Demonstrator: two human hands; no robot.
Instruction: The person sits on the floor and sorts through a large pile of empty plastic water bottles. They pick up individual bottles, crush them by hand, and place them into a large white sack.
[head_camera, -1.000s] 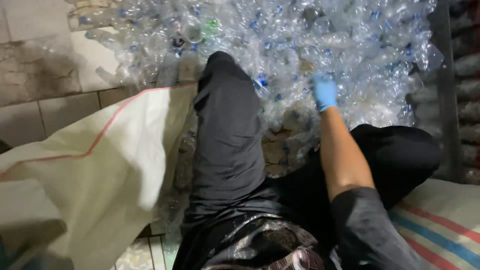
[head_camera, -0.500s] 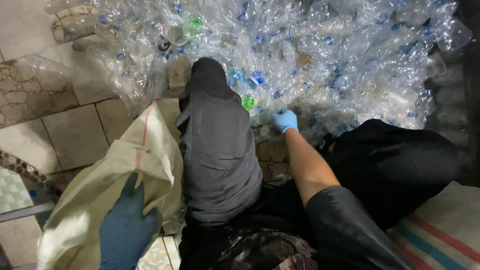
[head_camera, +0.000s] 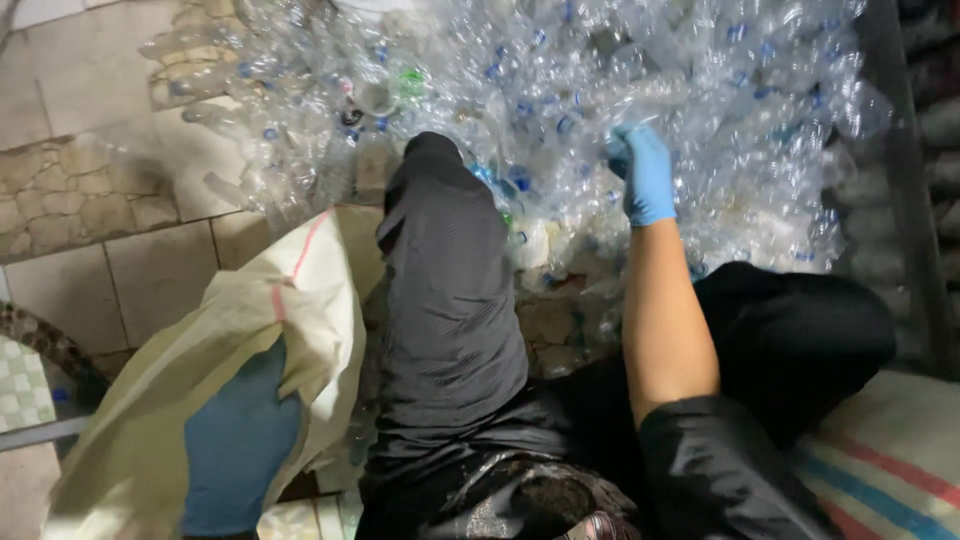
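Observation:
A big heap of crushed clear plastic bottles (head_camera: 520, 90) with blue caps covers the floor ahead of me. My right hand (head_camera: 642, 172), in a blue glove, reaches into the heap and closes on a clear bottle (head_camera: 610, 105) there. My left hand (head_camera: 238, 445), also blue-gloved, grips the edge of a large cream woven sack (head_camera: 190, 400) at the lower left and holds its mouth open. My dark-trousered leg (head_camera: 450, 300) stretches between the sack and my right arm.
Beige floor tiles (head_camera: 150, 270) and a stone-patterned strip lie at the left. A striped woven sack (head_camera: 890, 460) sits at the lower right, with a dark upright bar (head_camera: 905, 180) along the right edge.
My right hand has moved from low beside my knee up and to the right, deeper into the bottle heap. My left hand keeps its hold on the cream sack.

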